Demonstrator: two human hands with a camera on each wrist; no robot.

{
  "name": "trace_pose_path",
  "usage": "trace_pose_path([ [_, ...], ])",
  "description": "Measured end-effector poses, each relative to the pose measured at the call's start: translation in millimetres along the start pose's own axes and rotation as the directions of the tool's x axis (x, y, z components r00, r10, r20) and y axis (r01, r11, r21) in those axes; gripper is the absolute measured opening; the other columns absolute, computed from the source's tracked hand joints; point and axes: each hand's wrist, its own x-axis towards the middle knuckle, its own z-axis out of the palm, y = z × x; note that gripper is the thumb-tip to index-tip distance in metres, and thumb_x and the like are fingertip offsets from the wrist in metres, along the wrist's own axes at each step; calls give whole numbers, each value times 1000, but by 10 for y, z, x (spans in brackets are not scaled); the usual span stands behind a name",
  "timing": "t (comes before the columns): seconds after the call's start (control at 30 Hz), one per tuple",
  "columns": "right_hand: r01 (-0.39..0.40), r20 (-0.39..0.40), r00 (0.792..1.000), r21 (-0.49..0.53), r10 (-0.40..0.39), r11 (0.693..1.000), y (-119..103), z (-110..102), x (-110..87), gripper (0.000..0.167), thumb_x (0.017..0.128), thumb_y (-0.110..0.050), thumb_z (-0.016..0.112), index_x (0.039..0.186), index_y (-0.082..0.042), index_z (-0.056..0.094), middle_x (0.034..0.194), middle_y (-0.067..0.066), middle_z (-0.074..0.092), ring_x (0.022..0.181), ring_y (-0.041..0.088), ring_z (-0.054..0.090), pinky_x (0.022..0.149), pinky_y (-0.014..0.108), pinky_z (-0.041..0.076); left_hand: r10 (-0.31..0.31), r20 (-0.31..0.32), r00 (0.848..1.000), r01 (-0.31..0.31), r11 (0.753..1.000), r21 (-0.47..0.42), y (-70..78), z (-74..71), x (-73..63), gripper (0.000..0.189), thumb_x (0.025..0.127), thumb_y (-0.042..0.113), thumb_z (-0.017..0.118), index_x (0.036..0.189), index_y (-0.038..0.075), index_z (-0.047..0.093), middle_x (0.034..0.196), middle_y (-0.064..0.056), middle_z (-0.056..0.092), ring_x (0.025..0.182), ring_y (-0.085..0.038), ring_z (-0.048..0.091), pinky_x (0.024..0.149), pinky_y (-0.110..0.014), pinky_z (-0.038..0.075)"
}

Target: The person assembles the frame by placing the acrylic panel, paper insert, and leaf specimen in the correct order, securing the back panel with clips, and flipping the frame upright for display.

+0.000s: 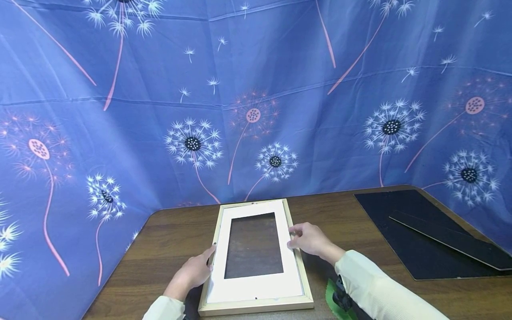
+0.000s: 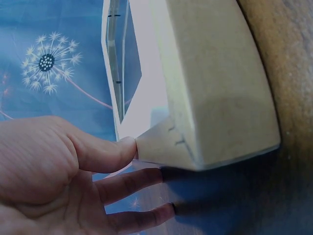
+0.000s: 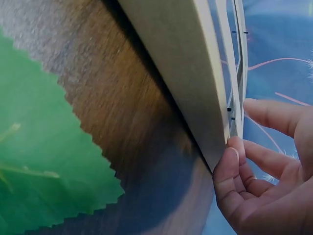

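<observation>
A pale wooden picture frame (image 1: pixel 256 306) lies on the table, its long sides running away from me. Inside it is a white mat board (image 1: pixel 254 288) with a rectangular opening, through which a dark brown surface shows. My left hand (image 1: pixel 194 272) holds the frame's left side; in the left wrist view the thumb (image 2: pixel 110 152) is at the wood and two fingers reach along below it. Opposite, my right hand (image 1: pixel 314 240) grips the right side, fingertips over the rim and at the mat's edge. Its fingers (image 3: pixel 227 166) are bent in the right wrist view.
On the right of the wooden table (image 1: pixel 328 209) lies a black backing board (image 1: pixel 404 209) with a narrow black stand leg (image 1: pixel 448 238) on it. A green jagged-edged piece (image 1: pixel 334 304) is beneath my right wrist. Blue dandelion-print cloth (image 1: pixel 320 111) hangs behind the table.
</observation>
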Motion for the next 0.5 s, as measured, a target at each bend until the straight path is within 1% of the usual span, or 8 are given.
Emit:
trace_pose_path([
  [0.03, -1, 0, 1000, -20, 1, 1000, 7, 1, 1, 45, 85, -9, 77, 127, 4, 66, 91, 5, 62, 84, 20, 56, 76, 40, 51, 1, 1, 1000, -1, 1000, -1, 1, 2, -1, 51, 96, 1, 58, 146, -6, 48, 130, -37, 59, 120, -55, 56, 102, -66, 43],
  [0.1, 2, -4, 1000, -46, -2, 999, 16, 5, 2, 44, 85, -9, 78, 125, 4, 68, 91, 4, 61, 83, 19, 55, 72, 37, 49, -2, 5, 1000, 2, 1000, -6, 2, 9, 0, 51, 96, 1, 58, 146, -6, 48, 130, -37, 58, 120, -55, 57, 102, -66, 43],
  [0.2, 18, -13, 1000, -67, -19, 998, 28, 9, 3, 45, 84, -6, 79, 125, 6, 67, 81, 4, 54, 71, 17, 49, 60, 31, 39, -1, 7, 1000, 1, 1000, -8, 1, 21, 3, 51, 96, 1, 58, 146, -6, 48, 131, -37, 58, 120, -55, 57, 102, -66, 43],
  [0.27, 35, -15, 999, -100, -37, 994, 30, 4, 3, 46, 84, -4, 79, 126, 8, 66, 81, 4, 54, 68, 17, 47, 58, 29, 37, -3, 8, 1000, 3, 1000, -10, -1, 27, 4, 51, 96, 1, 58, 146, -6, 48, 131, -37, 58, 119, -54, 58, 102, -66, 43],
  [0.4, 54, 6, 999, -196, -54, 979, 26, -12, 12, 49, 84, -4, 80, 128, 8, 65, 88, 6, 60, 72, 18, 52, 61, 30, 44, -6, 7, 1000, 6, 1000, -11, 2, 33, 1, 51, 96, 2, 58, 146, -6, 48, 133, -36, 57, 121, -54, 56, 103, -66, 42],
  [0.5, 58, 20, 998, -241, -55, 969, 23, -16, 9, 49, 85, -5, 79, 130, 6, 64, 91, 8, 64, 74, 19, 54, 63, 31, 45, -10, 10, 1000, 10, 1000, -8, 6, 36, -2, 51, 97, 2, 57, 146, -5, 47, 133, -37, 57, 122, -55, 55, 103, -66, 41],
])
